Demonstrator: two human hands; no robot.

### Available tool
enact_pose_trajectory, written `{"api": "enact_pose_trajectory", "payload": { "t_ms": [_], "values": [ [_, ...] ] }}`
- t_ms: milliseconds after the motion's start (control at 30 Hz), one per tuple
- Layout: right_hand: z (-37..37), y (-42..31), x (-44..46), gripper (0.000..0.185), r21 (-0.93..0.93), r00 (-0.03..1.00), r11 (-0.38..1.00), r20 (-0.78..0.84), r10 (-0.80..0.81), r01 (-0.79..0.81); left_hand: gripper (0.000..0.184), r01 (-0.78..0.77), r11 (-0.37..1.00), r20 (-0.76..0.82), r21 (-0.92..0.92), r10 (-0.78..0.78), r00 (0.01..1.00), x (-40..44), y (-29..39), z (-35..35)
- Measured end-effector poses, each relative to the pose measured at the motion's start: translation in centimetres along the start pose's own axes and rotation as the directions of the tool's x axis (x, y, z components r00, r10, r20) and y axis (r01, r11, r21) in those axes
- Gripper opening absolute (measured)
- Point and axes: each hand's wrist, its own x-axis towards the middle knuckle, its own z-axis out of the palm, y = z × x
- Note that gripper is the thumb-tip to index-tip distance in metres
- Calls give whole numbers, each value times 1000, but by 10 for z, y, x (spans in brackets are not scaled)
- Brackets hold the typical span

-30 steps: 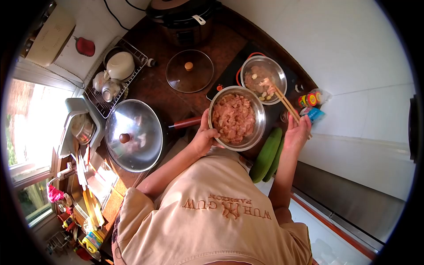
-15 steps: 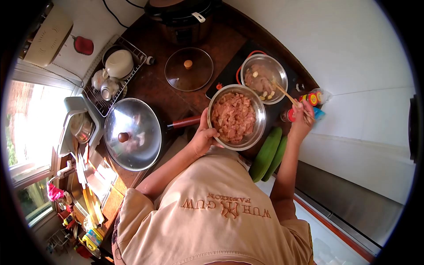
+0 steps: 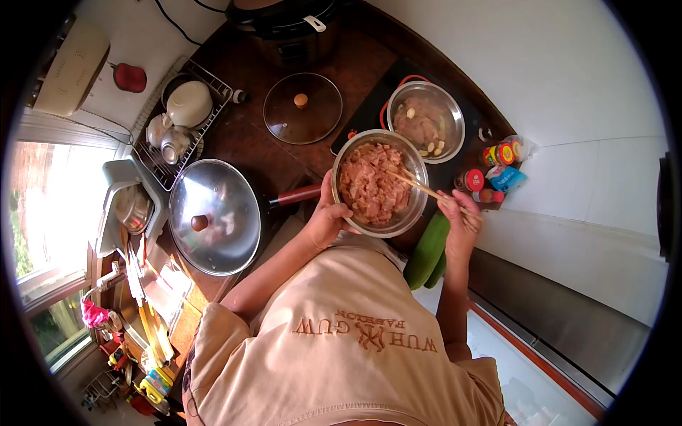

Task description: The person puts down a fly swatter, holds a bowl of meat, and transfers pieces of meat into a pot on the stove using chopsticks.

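Left hand [image 3: 328,221]: clasped on the near-left side of a round, shiny stainless-steel bowl [image 3: 412,215], thumb at the rim; the forearm runs up to it on a slant from a beige short sleeve.
Right hand [image 3: 462,224]: raised just right of the bowl, elbow bent, fingers pinching a pair of slim, pale wooden chopsticks [image 3: 425,187] that slope left over the rim.
Chopstick tips: in the chopped pink raw meat [image 3: 366,188] heaped inside the bowl.
Steel pot: a round, silvery metal vessel [image 3: 457,135] beyond and right of the bowl, with meat and pale slices in it.
Cooktop: a flat black panel [image 3: 376,103] under that pot, beyond the bowl.
Counter: reddish-brown, mottled surface [image 3: 245,135] beyond and left of the bowl, bearing a round glass lid with a wooden knob [image 3: 301,117].
Wok: dark, wooden-handled, under a large domed glass lid [image 3: 220,238], left of the bowl.
Green vegetables: long and smooth [image 3: 428,252], near the bowl's lower right.
Room: smooth white wall [image 3: 582,92] well right of the bowl; bright window [image 3: 60,206] far left.
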Motion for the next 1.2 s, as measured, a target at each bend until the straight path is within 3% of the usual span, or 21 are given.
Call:
{"api": "enact_pose_trajectory", "payload": {
  "t_ms": [100, 167, 233, 267, 333, 567, 667, 900, 967, 1067, 1200],
  "values": [
    [4, 17, 1, 17, 2, 995, 998, 86, -56, 56, 97, -8, 999, -4, 33, 8, 1000, 1, -1, -1],
    [8, 18, 3, 11, -14, 998, 999, 45, -48, 49, 97, -2, 999, -1, 52, 2, 1000, 1, -1, -1],
    [5, 27, 7, 13, 153, 993, 988, -108, 53, -36, 97, -14, 998, 32, 55, 12, 999, 1, 1, 0],
    [2, 30, 8, 13, 154, 993, 987, -109, 52, -34, 97, -14, 998, 33, 57, 12, 999, 1, 2, 2],
    [-5, 37, 12, 9, 373, 975, 926, -177, 132, -58, 97, 9, 1000, -4, -15, -9, 1000, -1, 5, 5],
    [-3, 37, 21, 12, 544, 944, 834, -223, 244, -88, 98, 15, 1000, -18, -7, -15, 1000, 0, 5, 2],
    [-5, 21, 34, 14, 507, 969, 861, -230, 89, 42, 99, 27, 1000, -10, 8, -27, 1000, 1, 4, 1],
    [-16, 8, 82, 11, 350, 930, 907, -353, -103, 233, 100, 30, 999, -15, 21, -30, 999, 0, 7, 3],
    [-11, 8, 93, 13, 302, 925, 923, -360, -121, 238, 100, 28, 999, -16, 28, -27, 999, 1, 6, 2],
    [2, 8, 106, 20, -14, 915, 976, -346, -209, 218, 100, 32, 999, -20, 24, -32, 999, 1, 6, 1],
    [5, 8, 111, 21, -142, 947, 972, -238, -216, 186, 99, 25, 1000, -27, 12, -25, 999, 1, 5, 2]
  ]
}}
